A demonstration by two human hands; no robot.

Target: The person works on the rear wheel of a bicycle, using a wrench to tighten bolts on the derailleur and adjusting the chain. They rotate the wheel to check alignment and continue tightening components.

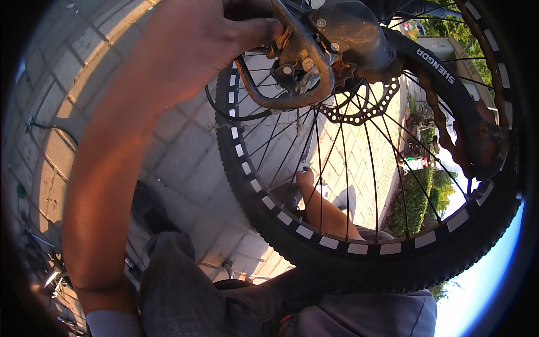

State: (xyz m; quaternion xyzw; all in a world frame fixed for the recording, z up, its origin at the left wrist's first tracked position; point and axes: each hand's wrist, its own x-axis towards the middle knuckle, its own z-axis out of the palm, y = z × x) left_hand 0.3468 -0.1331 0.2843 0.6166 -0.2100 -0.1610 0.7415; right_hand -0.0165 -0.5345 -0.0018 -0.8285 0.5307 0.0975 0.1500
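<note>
My left hand [222, 31] grips the rusty metal guard [289, 103] around the rear derailleur [306, 64], its thumb pressed near the bolts. The mechanism sits at the hub of a black-tyred bicycle wheel [255, 216] with white patches along the rim and a holed brake disc [353, 118]. A black frame tube [421, 62] runs to the right, beside a rusty chain [446, 129]. My right hand [305, 178] shows through the spokes, fingers closed around something small that I cannot make out. A black cable [213, 101] loops beside the guard.
My grey-trousered legs [185, 275] are below the wheel. Paving [179, 151] surrounds me, with a raised edge [90, 56] at the left and bicycle parts or tools [53, 275] at lower left. A hedge [415, 202] and parked vehicles [421, 140] are beyond the wheel at right.
</note>
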